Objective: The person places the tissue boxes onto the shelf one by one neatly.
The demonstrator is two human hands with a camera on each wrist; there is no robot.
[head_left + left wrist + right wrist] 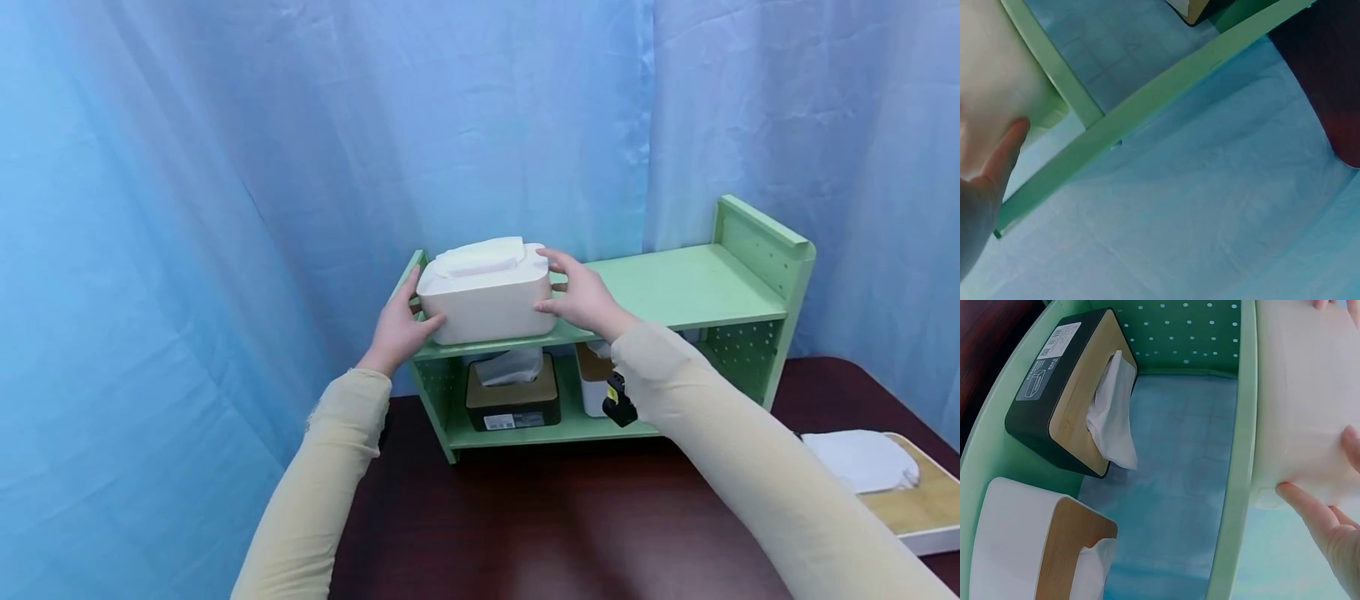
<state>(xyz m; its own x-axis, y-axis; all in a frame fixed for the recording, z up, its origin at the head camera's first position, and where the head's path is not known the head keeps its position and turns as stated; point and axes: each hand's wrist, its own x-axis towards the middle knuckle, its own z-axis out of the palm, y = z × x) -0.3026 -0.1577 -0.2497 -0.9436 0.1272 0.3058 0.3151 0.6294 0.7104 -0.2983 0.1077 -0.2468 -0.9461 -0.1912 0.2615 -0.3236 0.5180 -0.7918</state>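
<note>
Both hands, left (395,327) & right (583,297), grip white box (483,292) (top shelf (675,287)).

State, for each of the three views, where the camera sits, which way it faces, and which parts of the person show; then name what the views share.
Head: looks forward and down at the green shelf; left hand and right hand hold the white box.
Left wrist: looks along shelf rails; thumb shows.
Right wrist: looks into the lower shelf at the black tissue box; fingers show.
Shared: the white box.

Left hand (396,327), right hand (583,298): arms extended, fingers curled, facing inward.
</note>
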